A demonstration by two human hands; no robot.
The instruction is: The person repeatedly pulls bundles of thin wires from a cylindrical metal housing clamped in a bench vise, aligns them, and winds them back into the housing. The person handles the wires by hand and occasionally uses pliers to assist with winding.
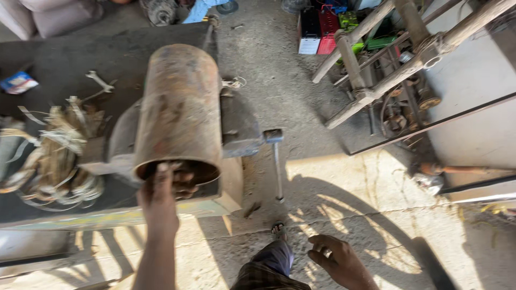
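On a dark workbench [64, 59], a rusty metal cylinder [180, 110] is clamped in a vise [242, 129], its long axis pointing toward the viewer. The left hand [161, 188] is curled over its open near rim. The right hand [336, 258] is held loosely open, well apart, empty.

Hard daylight falls on the concrete floor [344, 193] toward five o'clock, throwing crisp, dark shadows there. The workbench [64, 59] toward ten o'clock sits in dim shade. The wall [473, 80] at three o'clock glares pale. Straight edges bow near the borders; slight motion blur softens everything.
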